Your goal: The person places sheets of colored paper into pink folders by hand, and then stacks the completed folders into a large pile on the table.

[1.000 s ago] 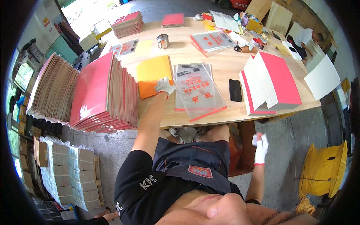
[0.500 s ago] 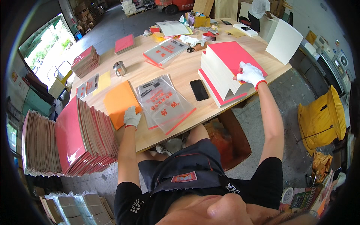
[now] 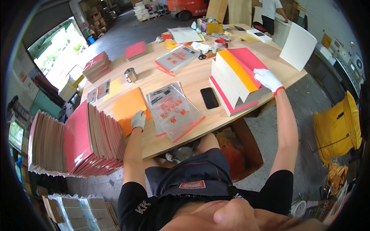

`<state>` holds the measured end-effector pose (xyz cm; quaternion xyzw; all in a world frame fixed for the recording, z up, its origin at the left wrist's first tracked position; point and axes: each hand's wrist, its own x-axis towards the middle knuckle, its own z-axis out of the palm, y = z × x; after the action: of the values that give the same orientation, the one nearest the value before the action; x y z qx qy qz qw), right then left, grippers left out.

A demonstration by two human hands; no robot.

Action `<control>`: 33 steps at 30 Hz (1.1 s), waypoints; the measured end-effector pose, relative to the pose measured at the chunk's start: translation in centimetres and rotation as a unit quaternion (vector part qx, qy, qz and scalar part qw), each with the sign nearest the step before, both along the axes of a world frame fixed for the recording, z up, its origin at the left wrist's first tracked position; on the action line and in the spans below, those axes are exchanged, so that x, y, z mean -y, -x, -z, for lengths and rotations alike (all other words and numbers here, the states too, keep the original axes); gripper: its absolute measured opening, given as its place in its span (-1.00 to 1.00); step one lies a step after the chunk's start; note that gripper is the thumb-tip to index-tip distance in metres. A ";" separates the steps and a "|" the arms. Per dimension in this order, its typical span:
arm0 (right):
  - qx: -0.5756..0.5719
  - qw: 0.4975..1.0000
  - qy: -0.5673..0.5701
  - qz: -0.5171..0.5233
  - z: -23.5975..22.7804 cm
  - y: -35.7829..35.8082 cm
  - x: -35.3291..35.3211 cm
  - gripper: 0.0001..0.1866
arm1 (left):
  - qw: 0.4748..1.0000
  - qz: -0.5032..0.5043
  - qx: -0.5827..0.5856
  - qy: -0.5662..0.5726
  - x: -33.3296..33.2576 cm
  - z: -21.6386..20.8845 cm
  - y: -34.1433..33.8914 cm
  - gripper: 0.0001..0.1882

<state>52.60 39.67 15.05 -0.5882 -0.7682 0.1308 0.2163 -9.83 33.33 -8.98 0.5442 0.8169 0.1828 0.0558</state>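
Paper stack [image 3: 233, 81] now partly orange

Left of our black phone [image 3: 209, 98], we see orange paper [image 3: 128, 106] and red-printed clear bags [image 3: 175, 111]; right, a white, pink-and-orange-topped stack [image 3: 228, 77].

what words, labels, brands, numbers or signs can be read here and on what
Print is described, not copied out:
Near clear bags: large red characters, dark printed blocks.
Farther clear bags: red characters.
Black shirt: white letters on the sleeve.
Waist patch: too small to read.
Red vehicle: pale lettering, too small to read.
Wall sign: too small to read.
Orange sheets: no print visible.
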 end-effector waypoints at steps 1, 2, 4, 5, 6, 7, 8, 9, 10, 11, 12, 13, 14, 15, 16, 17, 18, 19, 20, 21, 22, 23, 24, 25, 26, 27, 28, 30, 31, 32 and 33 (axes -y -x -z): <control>-0.010 0.999 -0.036 0.009 0.8 -0.2 -0.1 -0.62 | 0.999 0.013 0.030 0.023 -0.1 0.4 0.5 -0.57; -0.004 1.000 -0.011 0.004 0.4 0.6 -0.1 -0.60 | 0.997 0.018 0.057 0.043 -0.2 0.3 1.4 -0.55; 0.013 0.999 0.040 -0.008 -0.8 1.8 0.1 -0.53 | 0.994 0.010 0.082 0.071 -0.6 0.4 2.6 -0.47; 0.010 1.000 0.009 -0.021 0.1 0.7 -0.7 -0.53 | 0.993 0.005 0.081 0.080 -1.3 0.6 2.0 -0.41; 0.008 0.999 -0.016 -0.031 1.4 -0.6 -1.4 -0.52 | 0.994 -0.025 0.072 0.080 -2.2 0.2 0.2 -0.36; 0.001 0.999 -0.021 -0.030 1.4 -0.8 -1.0 -0.55 | 0.993 -0.059 0.061 0.085 -2.6 -0.6 -1.8 -0.31; -0.032 0.998 -0.030 -0.036 2.1 -2.0 -1.3 -0.57 | 0.992 -0.075 0.053 0.090 -3.1 -1.2 -3.0 -0.28; -0.049 0.999 0.016 -0.018 1.3 -0.9 -0.9 -0.57 | 0.989 -0.101 0.040 0.097 -2.5 -1.5 -3.2 -0.25; -0.048 0.998 0.034 0.005 0.9 -1.0 -0.6 -0.55 | 0.988 -0.111 0.007 0.109 -2.4 -1.7 -4.3 -0.26; -0.041 0.999 0.008 0.003 1.6 -1.3 -0.7 -0.54 | 0.985 -0.122 -0.026 0.116 -2.3 -2.0 -5.2 -0.27; -0.034 0.999 -0.018 0.003 2.2 -1.6 -1.0 -0.53 | 0.982 -0.131 -0.059 0.123 -2.3 -2.1 -5.6 -0.29; -0.041 0.999 -0.005 0.000 2.4 -1.7 -1.5 -0.52 | 0.978 -0.148 -0.057 0.139 -2.3 -1.8 -5.5 -0.28; -0.046 0.999 0.008 -0.001 2.6 -1.9 -2.0 -0.52 | 0.978 -0.148 -0.049 0.135 -2.4 -1.7 -5.0 -0.28; -0.051 0.998 0.021 -0.001 2.8 -2.0 -2.3 -0.52 | 0.980 -0.147 -0.041 0.131 -2.6 -1.8 -4.4 -0.29; -0.066 0.997 0.043 -0.002 2.8 -1.9 -2.4 -0.52 | 0.980 -0.149 -0.032 0.130 -2.4 -1.5 -3.6 -0.29; -0.081 0.995 0.065 -0.002 2.3 -1.9 -2.4 -0.52 | 0.983 -0.142 -0.020 0.117 -2.3 -1.1 -3.0 -0.33; -0.095 0.992 0.087 -0.002 2.3 -1.9 -2.5 -0.52 | 0.985 -0.136 -0.007 0.104 -2.3 -0.9 -2.4 -0.37; -0.085 0.995 0.052 -0.011 2.9 -2.2 -2.9 -0.52 | 0.988 -0.131 0.005 0.088 -2.3 -0.8 -1.6 -0.41; -0.080 0.995 0.057 -0.012 2.8 -2.0 -3.0 -0.52 | 0.988 -0.123 0.039 0.086 -2.4 -0.6 -0.3 -0.46; -0.075 0.995 0.063 -0.013 2.4 -1.8 -2.9 -0.52 | 0.987 -0.115 0.072 0.084 -2.4 -0.5 1.1 -0.50; -0.069 0.995 0.068 -0.004 2.2 -2.1 -2.7 -0.53 | 0.986 -0.098 0.106 0.081 -2.8 -0.5 1.2 -0.54; -0.058 0.997 0.040 -0.011 2.6 -2.4 -2.6 -0.53 | 0.989 -0.101 0.086 0.068 -2.7 -0.5 1.1 -0.59; -0.047 0.999 0.012 -0.017 3.2 -2.6 -2.7 -0.53 | 0.993 -0.108 0.032 0.034 -2.3 -0.1 1.2 -0.60; -0.036 0.999 -0.020 -0.020 3.4 -3.0 -2.6 -0.53 | 0.994 -0.111 -0.022 -0.005 -2.2 0.0 1.8 -0.60; -0.025 0.999 -0.014 -0.028 3.2 -3.0 -2.3 -0.53 | 0.988 -0.134 0.002 -0.076 -2.4 -0.5 2.1 -0.63; -0.015 0.999 -0.008 -0.033 2.6 -2.1 -2.2 -0.53 | 0.977 -0.153 0.027 -0.146 -2.8 -1.8 1.9 -0.66; -0.005 0.999 -0.003 -0.036 2.1 -1.2 -2.0 -0.53 | 0.894 -0.026 0.181 -0.410 -3.4 -3.8 0.9 -0.76; -0.035 0.999 0.003 -0.001 1.8 -1.4 -1.5 -0.54 | 0.896 0.047 0.165 -0.410 -3.9 -12.8 -6.6 -0.82; -0.098 0.995 0.024 0.015 1.9 -1.6 -1.8 -0.54 | 0.879 0.131 0.103 -0.448 -3.9 -16.5 -8.7 -0.83; -0.157 0.986 0.047 0.033 1.9 -2.0 -2.0 -0.54 | 0.869 0.198 0.075 -0.446 -3.8 -20.1 -12.2 -0.84; -0.233 0.964 0.098 0.088 1.2 -1.6 -1.9 -0.54 | 0.857 0.261 0.044 -0.442 -3.9 -23.0 -16.0 -0.86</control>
<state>54.15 41.52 13.88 -0.6252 -0.6252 0.3195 0.3409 6.21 37.20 14.02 0.6961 0.4746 0.5276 -0.1088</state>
